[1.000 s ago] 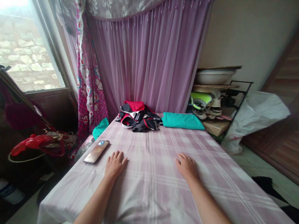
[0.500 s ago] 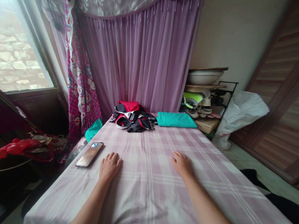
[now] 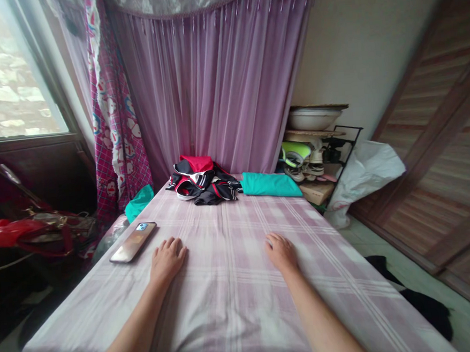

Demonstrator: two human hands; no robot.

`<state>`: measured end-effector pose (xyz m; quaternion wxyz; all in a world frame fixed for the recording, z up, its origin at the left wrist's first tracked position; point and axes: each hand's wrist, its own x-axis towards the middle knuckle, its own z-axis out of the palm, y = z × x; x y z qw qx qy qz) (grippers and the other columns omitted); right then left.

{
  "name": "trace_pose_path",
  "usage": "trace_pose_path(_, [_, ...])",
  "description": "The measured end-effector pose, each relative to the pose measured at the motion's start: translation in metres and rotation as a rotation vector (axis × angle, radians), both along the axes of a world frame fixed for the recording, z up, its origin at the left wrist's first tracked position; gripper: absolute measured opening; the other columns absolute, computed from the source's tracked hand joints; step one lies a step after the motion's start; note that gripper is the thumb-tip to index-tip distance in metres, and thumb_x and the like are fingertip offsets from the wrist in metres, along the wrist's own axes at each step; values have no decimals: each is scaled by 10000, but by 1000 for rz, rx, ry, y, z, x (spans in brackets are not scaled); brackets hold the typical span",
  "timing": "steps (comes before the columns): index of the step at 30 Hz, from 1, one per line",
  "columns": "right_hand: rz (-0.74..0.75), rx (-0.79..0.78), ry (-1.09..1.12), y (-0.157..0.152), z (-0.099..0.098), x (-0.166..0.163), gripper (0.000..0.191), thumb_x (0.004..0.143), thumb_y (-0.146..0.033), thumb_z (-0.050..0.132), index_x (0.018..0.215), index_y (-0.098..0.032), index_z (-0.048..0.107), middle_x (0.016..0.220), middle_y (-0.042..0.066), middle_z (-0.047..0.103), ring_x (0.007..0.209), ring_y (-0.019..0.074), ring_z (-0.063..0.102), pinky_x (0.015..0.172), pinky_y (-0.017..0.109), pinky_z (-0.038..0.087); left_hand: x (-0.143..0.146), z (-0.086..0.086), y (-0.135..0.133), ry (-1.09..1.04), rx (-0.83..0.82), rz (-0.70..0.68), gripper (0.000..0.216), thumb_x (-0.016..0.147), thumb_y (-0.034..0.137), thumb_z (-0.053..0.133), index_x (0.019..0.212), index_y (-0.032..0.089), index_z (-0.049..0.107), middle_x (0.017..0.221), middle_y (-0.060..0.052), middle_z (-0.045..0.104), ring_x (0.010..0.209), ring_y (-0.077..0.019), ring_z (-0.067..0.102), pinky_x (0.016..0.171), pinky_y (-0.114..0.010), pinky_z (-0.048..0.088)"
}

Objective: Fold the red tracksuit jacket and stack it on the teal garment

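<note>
My left hand [image 3: 167,260] lies palm down on the plaid cloth [image 3: 230,283] that covers the table, its fingers stretched forward and holding nothing. Left of it a smartphone [image 3: 133,243] rests on its front, camera side up. My right hand [image 3: 281,251] is also palm down on the cloth, with nothing in it. Farther off, at the table's far edge, sits a crumpled heap of black, red and white clothing [image 3: 203,182]. A folded teal cloth [image 3: 271,184] lies flat to the right of the heap. Neither hand touches these.
Purple curtains [image 3: 212,86] hang behind the table. On the right stand a rack with a basin [image 3: 315,119] and shoes [image 3: 315,162], and a white sack [image 3: 361,175]. Another teal cloth [image 3: 139,202] and a red bag [image 3: 11,232] are at left.
The whole view has shifted slightly, so things appear a little farther left. Both hands stay flat on the table; the clothing, teal cloth and phone keep their places.
</note>
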<state>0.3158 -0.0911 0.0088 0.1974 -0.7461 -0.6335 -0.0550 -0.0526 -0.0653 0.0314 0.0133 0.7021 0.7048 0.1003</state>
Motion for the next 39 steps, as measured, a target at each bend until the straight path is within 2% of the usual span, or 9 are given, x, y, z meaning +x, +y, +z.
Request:
trace_pose_path(5, [-1,8,11,0,-1,0,349,921,-240,458,1165,-220,707,1307,84,667,1219,191,583,1051,318,374,1,2,-1,14,-14,2,532,969,456,352,1394,183,518,1520,-118,476,1430,-297,371,1150,-467,275])
trace_pose_path(13, [11,42,11,3,-7,5,302,893,-218,492,1096,-218,715,1246,81,696,1181,199,601,1023,312,381,-2,-7,1,13,41,-7,472,960,437,385,1348,229,555,1488,-106,515,1406,-292,402,1144,-481,288])
trace_pose_path(22, [32,25,17,3,-6,9,225,879,-201,489,957,-219,699,1040,53,729,1003,179,630,908,268,395,0,-10,-1,-9,37,5,496,969,438,364,1399,238,508,1516,-108,481,1427,-307,368,1153,-519,264])
trace_pose_path(27, [48,30,24,0,-7,11,241,882,-186,475,969,-215,699,1046,57,732,1010,179,638,906,262,403,3,-7,-4,2,-2,8,529,981,453,334,1437,224,474,1554,-106,434,1448,-305,340,1164,-513,248])
trace_pose_path(34, [44,42,98,-2,-10,15,300,872,-165,453,967,-239,728,1064,43,744,1019,179,651,926,260,426,0,-11,-3,6,26,0,504,973,455,345,1411,254,494,1535,-95,460,1431,-299,356,1149,-520,262])
trace_pose_path(39, [17,-20,132,1,0,21,325,870,-181,442,946,-267,747,1037,23,755,1013,180,651,892,251,437,2,-7,-4,29,25,8,503,972,458,342,1401,247,497,1532,-98,460,1426,-301,362,1142,-507,272])
